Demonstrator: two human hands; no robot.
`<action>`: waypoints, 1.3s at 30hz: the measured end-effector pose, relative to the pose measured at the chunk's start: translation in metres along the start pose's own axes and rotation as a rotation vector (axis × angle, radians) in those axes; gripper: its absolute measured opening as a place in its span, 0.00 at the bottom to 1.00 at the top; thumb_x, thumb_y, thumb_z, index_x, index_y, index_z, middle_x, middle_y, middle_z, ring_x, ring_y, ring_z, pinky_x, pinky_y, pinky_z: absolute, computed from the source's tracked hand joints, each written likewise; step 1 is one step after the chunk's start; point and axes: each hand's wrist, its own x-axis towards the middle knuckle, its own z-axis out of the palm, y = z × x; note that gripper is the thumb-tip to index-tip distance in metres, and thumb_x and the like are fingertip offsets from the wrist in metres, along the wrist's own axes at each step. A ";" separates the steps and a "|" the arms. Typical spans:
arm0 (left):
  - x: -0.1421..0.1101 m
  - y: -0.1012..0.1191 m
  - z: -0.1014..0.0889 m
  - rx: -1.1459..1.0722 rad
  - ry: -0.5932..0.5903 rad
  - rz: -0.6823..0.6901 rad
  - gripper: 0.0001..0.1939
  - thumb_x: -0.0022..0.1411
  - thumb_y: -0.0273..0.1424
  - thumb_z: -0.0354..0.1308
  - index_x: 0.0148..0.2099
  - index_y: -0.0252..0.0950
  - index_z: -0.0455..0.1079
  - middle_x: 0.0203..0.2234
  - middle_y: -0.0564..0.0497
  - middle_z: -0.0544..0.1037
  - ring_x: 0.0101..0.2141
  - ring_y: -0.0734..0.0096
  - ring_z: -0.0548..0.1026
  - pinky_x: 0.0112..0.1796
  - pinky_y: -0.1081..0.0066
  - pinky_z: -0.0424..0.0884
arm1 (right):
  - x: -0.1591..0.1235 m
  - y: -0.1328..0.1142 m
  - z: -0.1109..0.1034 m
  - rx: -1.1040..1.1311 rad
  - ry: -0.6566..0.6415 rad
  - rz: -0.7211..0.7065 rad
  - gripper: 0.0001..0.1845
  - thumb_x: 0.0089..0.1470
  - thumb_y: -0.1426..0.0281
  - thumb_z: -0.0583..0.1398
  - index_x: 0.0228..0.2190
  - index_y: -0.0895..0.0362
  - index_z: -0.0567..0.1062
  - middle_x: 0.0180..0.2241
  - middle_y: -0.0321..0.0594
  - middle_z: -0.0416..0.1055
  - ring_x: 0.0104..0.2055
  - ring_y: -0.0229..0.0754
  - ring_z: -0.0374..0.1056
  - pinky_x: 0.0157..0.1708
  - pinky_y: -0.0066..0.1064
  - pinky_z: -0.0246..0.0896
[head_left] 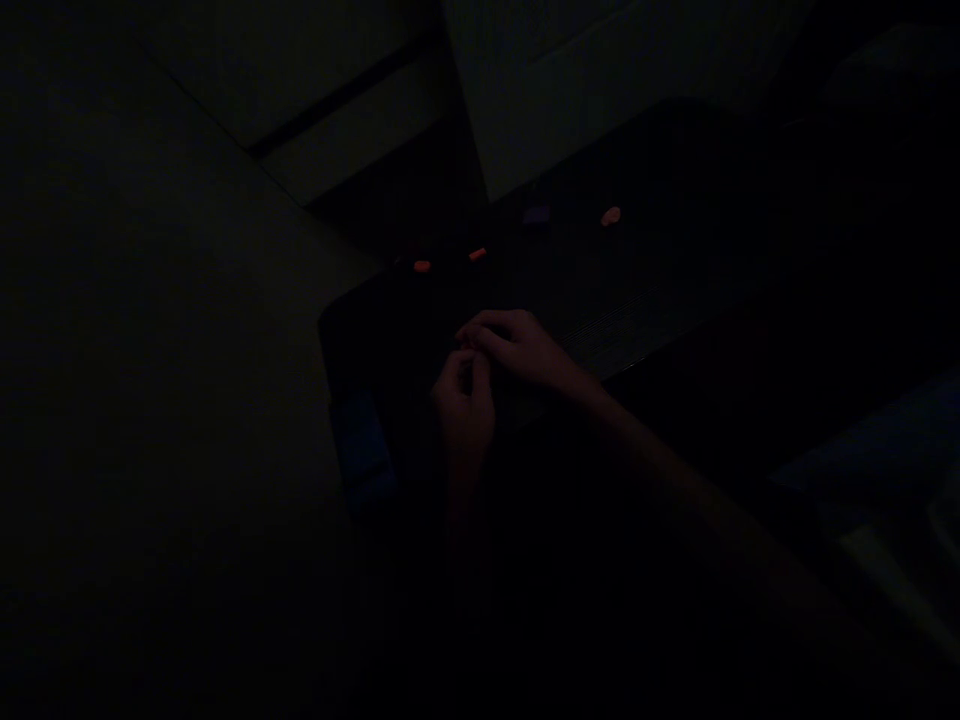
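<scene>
The scene is very dark. My left hand (463,395) and my right hand (511,345) meet over a dark table (600,330), thumbs and fingertips pinched close together. Whatever lies between the fingertips is too small and dim to make out. Beyond the hands lie two small orange pieces, a rounded one (422,266) and a short bar-shaped one (478,254). Farther right are a dark purple block (536,216) and a pinkish lump (611,216).
A blue box-like object (364,450) sits at the table's left end. A pale panel (585,80) stands behind the table's far edge. Pale floor (187,350) stretches to the left. Bluish cloth-like material (870,440) shows dimly at right.
</scene>
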 end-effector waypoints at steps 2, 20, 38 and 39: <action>0.000 0.000 0.000 0.000 0.003 0.001 0.08 0.66 0.35 0.56 0.34 0.38 0.70 0.27 0.54 0.75 0.30 0.73 0.74 0.32 0.75 0.68 | 0.000 0.000 0.000 0.000 -0.001 -0.006 0.13 0.62 0.70 0.56 0.36 0.58 0.82 0.37 0.39 0.80 0.39 0.41 0.75 0.41 0.30 0.66; 0.000 0.000 0.000 -0.004 0.003 0.025 0.09 0.67 0.35 0.57 0.34 0.39 0.69 0.26 0.55 0.74 0.28 0.74 0.72 0.30 0.75 0.67 | -0.001 0.002 0.001 0.011 0.005 -0.014 0.13 0.62 0.69 0.57 0.35 0.58 0.82 0.36 0.40 0.80 0.38 0.41 0.74 0.40 0.31 0.66; -0.001 0.001 0.001 -0.008 0.006 0.004 0.09 0.67 0.37 0.57 0.34 0.39 0.69 0.26 0.54 0.74 0.28 0.73 0.73 0.30 0.75 0.67 | 0.000 0.002 0.000 0.015 0.002 -0.021 0.13 0.61 0.70 0.56 0.35 0.58 0.82 0.36 0.40 0.80 0.39 0.41 0.74 0.40 0.30 0.66; -0.001 0.001 0.001 -0.010 0.005 0.008 0.09 0.67 0.36 0.57 0.34 0.39 0.69 0.26 0.54 0.74 0.28 0.73 0.73 0.30 0.75 0.68 | 0.000 0.002 0.000 0.012 0.003 -0.021 0.13 0.61 0.70 0.56 0.35 0.58 0.82 0.36 0.40 0.80 0.39 0.41 0.74 0.41 0.30 0.66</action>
